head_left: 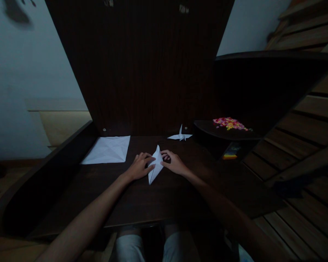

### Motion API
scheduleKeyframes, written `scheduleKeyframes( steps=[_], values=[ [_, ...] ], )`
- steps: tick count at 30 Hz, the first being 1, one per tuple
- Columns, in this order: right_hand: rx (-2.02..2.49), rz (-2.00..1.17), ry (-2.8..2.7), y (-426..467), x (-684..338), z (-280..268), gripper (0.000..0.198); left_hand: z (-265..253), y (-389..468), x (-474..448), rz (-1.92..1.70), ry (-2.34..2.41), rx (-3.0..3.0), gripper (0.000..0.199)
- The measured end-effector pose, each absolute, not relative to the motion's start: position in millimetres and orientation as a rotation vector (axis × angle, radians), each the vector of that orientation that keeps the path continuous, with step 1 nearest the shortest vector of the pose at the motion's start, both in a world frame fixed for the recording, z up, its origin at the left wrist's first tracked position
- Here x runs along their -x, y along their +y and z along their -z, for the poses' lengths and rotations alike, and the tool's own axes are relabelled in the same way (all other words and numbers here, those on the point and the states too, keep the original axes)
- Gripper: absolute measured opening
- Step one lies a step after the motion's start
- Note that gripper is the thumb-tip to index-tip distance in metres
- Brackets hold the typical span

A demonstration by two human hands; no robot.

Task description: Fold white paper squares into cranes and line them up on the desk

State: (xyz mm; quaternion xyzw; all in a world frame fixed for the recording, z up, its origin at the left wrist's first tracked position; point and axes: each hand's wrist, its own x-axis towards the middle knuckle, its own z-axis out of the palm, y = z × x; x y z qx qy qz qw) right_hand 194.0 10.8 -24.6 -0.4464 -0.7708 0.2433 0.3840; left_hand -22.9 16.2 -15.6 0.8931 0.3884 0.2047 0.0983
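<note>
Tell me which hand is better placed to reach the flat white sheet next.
Likely the left hand: it is nearer the flat white sheet, which lies to its left. The right hand is farther off, beyond the folded paper, and would probably have to reach across.

Noted dim light over dark wooden desk (153,203) with tall back panel (147,80). Observed pale wall (30,72) at left, small shelf (218,133) at desk's right, wooden slats (317,107) beyond.
</note>
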Motion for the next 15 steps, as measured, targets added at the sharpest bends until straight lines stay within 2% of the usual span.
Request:
scheduleKeyframes(
  steps=[4,7,15],
  values=[
    [1.148,-0.328,-2.118,8.0,-195.0,22.1,0.027,14.2,13.9,21.9,-0.608,1.157,-2.647,0.040],
    [1.142,-0.243,-2.185,7.3,-195.2,22.7,0.020,14.7,12.6,20.9,-0.583,1.129,-2.661,0.043],
    [1.236,-0.280,-2.269,8.5,-195.0,25.1,0.034,14.3,12.9,20.1,-0.539,1.028,-2.643,0.048]
  ],
)
